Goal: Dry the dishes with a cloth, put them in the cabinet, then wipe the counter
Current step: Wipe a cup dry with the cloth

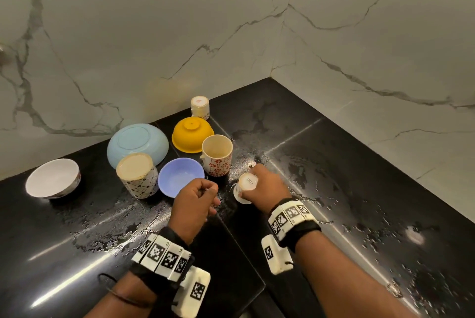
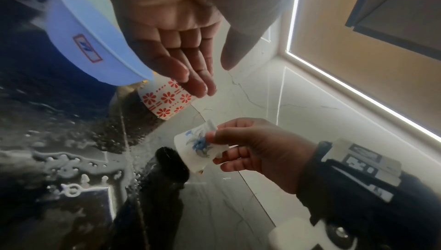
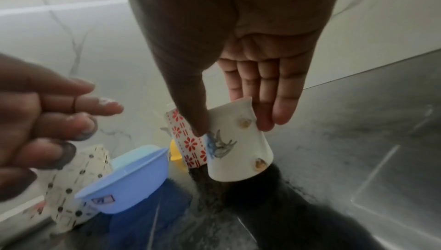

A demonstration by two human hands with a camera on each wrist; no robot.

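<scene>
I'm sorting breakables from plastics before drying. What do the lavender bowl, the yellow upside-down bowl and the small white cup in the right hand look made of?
Lavender bowl: probably plastic, matte, thin rim, label on its side. Yellow upside-down bowl: likely plastic too, with an even, dull sheen. Small white cup held by the right hand: seemingly glazed ceramic, glossy with a printed blue flower.

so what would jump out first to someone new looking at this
The right hand grips a small white cup upside down over the wet black counter. Left of it stands a cluster of dishes, brightest the upturned yellow bowl. The left hand hovers beside the cup, holding nothing.
</scene>
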